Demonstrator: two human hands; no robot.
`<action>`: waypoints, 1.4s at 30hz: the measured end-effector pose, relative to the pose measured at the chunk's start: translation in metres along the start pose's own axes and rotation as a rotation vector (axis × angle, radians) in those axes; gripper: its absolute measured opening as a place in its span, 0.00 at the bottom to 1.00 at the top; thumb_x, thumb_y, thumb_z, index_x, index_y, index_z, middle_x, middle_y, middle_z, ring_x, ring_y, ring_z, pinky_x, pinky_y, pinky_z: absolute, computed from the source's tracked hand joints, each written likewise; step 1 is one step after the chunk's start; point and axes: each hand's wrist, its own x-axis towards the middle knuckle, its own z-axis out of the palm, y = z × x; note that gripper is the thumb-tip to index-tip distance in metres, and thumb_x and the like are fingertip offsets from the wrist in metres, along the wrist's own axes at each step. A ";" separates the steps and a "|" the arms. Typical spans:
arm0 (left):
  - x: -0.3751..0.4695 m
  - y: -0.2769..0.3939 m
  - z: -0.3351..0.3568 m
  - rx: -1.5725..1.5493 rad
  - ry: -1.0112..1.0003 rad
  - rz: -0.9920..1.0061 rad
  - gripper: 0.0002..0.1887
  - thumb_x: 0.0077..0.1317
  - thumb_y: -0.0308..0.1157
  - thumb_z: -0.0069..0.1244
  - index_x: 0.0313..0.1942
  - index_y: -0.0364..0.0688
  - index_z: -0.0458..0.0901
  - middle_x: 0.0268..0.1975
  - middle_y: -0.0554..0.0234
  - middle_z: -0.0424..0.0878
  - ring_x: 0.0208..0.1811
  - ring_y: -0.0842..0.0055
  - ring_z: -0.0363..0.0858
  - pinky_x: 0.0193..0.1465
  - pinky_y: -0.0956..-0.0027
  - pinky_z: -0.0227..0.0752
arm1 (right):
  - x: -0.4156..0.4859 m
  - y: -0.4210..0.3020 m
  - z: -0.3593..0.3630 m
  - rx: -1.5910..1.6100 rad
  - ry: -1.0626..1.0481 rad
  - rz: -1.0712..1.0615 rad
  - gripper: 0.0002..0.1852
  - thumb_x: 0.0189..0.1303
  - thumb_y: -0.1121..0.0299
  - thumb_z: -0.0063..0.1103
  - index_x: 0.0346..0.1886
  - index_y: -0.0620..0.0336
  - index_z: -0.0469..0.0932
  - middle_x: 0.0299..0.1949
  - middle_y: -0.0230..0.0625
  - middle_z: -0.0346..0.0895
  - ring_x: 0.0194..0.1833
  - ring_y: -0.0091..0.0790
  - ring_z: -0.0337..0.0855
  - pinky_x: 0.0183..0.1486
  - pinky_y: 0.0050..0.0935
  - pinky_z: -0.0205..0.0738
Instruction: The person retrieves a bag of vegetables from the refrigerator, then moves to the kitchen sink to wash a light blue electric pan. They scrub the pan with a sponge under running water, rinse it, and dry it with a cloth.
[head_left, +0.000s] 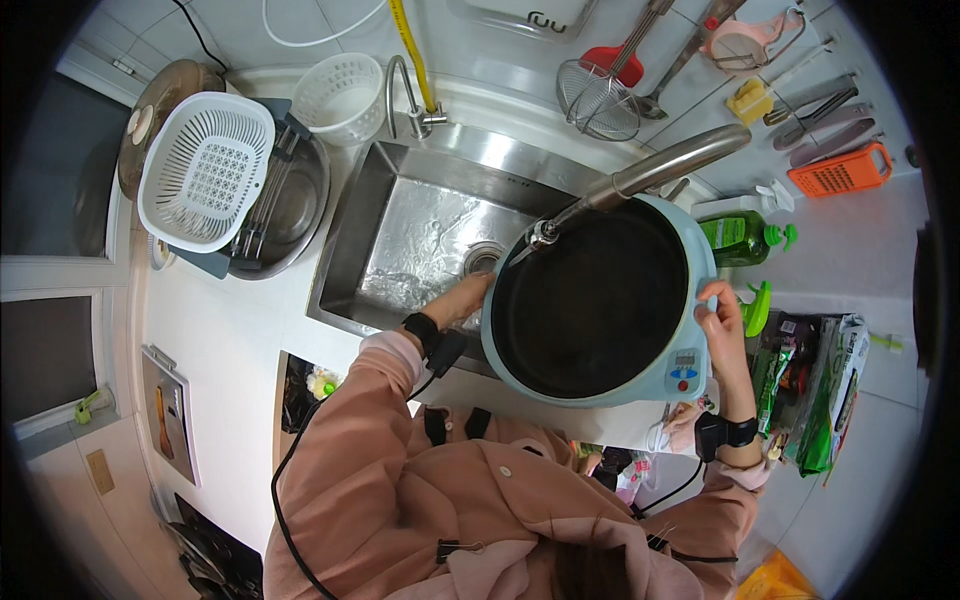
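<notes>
A light blue electric pan (592, 300) with a round black cooking surface is held tilted over the right part of the stainless steel sink (409, 240). My left hand (466, 296) grips its left rim, the fingertips partly hidden behind it. On the opposite side my right hand (720, 322) holds the pan's side handle. A small display and coloured buttons (683, 369) sit on the pan's lower right corner. The steel faucet (637, 176) reaches over the pan, its spout end above the black surface. Wet metal shines around the drain (484, 257).
Left of the sink, a white plastic basket (206, 172) rests by a metal basin (296, 202). A small faucet (412, 112) and white perforated bin (340, 97) stand behind. At right are a green detergent bottle (731, 236) and packets (806, 390). Utensils, including an orange grater (840, 170), hang on the wall.
</notes>
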 end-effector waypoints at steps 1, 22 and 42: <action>0.005 0.004 0.001 0.007 -0.005 -0.006 0.14 0.72 0.32 0.36 0.52 0.38 0.72 0.50 0.62 0.79 0.48 0.72 0.79 0.49 0.66 0.76 | -0.006 0.000 0.002 -0.057 0.021 -0.069 0.12 0.49 0.80 0.46 0.39 0.58 0.70 0.37 0.26 0.64 0.37 0.19 0.65 0.43 0.17 0.59; -0.054 0.098 -0.021 0.292 0.283 0.392 0.16 0.70 0.30 0.41 0.57 0.46 0.68 0.42 0.69 0.77 0.40 0.81 0.74 0.39 0.74 0.69 | 0.008 0.143 0.027 0.167 -0.046 0.058 0.37 0.60 0.82 0.44 0.71 0.59 0.42 0.52 0.40 0.69 0.49 0.27 0.72 0.52 0.25 0.66; -0.164 0.170 -0.048 0.893 0.432 0.437 0.20 0.65 0.25 0.47 0.57 0.31 0.69 0.48 0.59 0.78 0.47 0.77 0.74 0.52 0.73 0.67 | 0.035 0.150 0.125 0.273 -0.345 0.551 0.35 0.60 0.71 0.49 0.71 0.53 0.49 0.48 0.38 0.71 0.41 0.28 0.74 0.40 0.24 0.71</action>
